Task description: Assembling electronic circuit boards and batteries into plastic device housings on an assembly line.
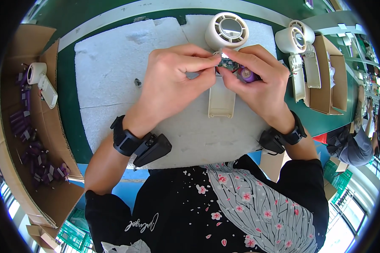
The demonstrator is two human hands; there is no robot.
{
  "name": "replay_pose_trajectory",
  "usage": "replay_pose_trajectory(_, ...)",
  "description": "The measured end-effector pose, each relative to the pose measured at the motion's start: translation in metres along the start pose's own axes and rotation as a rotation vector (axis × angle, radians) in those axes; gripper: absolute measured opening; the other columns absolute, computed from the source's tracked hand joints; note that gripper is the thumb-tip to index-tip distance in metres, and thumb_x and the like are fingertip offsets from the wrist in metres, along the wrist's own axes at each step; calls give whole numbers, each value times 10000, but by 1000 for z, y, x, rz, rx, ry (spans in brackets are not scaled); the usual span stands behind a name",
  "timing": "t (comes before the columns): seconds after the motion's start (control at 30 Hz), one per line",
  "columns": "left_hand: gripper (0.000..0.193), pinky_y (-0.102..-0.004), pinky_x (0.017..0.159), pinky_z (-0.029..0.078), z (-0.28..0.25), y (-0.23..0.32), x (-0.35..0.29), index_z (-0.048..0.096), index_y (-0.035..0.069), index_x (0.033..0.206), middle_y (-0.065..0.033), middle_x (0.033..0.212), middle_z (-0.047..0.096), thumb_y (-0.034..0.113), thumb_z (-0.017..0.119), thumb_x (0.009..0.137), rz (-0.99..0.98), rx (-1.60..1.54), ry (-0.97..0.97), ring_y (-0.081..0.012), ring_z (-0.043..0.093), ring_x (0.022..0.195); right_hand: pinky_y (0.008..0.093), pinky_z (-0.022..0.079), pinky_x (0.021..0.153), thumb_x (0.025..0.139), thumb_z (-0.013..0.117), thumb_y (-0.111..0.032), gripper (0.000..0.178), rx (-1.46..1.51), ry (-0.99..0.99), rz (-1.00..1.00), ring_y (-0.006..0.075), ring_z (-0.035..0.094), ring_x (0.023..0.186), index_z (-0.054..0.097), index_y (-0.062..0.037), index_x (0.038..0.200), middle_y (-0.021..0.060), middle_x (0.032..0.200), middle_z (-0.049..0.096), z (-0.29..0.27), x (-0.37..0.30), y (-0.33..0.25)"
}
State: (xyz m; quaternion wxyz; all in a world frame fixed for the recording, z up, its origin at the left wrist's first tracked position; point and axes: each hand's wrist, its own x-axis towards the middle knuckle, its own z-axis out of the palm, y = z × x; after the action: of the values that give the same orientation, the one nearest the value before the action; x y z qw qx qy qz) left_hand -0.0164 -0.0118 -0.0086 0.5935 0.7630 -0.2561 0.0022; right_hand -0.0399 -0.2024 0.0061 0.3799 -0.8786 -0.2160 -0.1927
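Both hands meet over a white handheld fan (227,31), whose round head points away from me and whose opened handle shell (221,100) lies toward me. Between my fingertips is a small green circuit board (229,64). My left hand (175,78) pinches the board's left end, thumb against forefinger. My right hand (261,80) grips its right side between thumb and forefinger. A purple cylindrical battery (247,75) sits within the curl of the right fingers, partly covered by them. Fingers hide where the board's wires run.
A pale foam sheet (109,84) covers the green table. At left, a cardboard box (69,147) holds many purple batteries (19,122); a white fan (48,92) rests at its inner side. More opened fans (291,40) lie right, beside another box (338,97). A person (354,145) is at far right.
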Motion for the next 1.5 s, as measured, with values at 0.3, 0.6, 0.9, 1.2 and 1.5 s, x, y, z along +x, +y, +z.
replay_pose_trajectory(0.3,263,-247,769,532,-9,6,4,676,-23,1064,-70,913,667,-68,643,806,-135,-180,-160,-125,640,826,239,485,597,736,767,-19,264,17,-86,120,149,616,693,709,-39,993,79,898,645,-10,-4,-8)
replay_pose_trajectory(0.6,328,-260,746,528,-8,4,7,648,46,1129,-85,816,658,-3,623,805,-292,-254,-244,-127,635,726,251,474,565,737,769,-20,222,-47,-108,64,158,600,668,702,-38,948,73,850,616,-10,-8,-8)
replay_pose_trajectory(0.9,359,-261,799,517,-10,6,7,591,31,1216,-63,999,660,-31,586,863,-304,-177,-316,-107,627,875,257,474,559,734,774,-25,214,-71,-51,67,167,598,660,704,-30,936,69,819,611,-5,-7,-8)
replay_pose_trajectory(1.2,315,-271,744,527,0,-2,5,624,35,1153,-86,925,679,-35,549,855,-236,-261,-182,-118,641,794,257,474,560,740,773,-35,217,-138,-67,68,166,594,648,700,-16,944,78,809,612,-5,-6,-12)
replay_pose_trajectory(1.5,302,-259,736,509,-8,-1,13,700,62,1099,-103,1099,667,-53,547,867,-101,1,-332,-138,646,870,234,441,566,755,764,-55,215,-53,-140,189,118,534,614,618,-12,907,59,777,584,-11,0,-3)
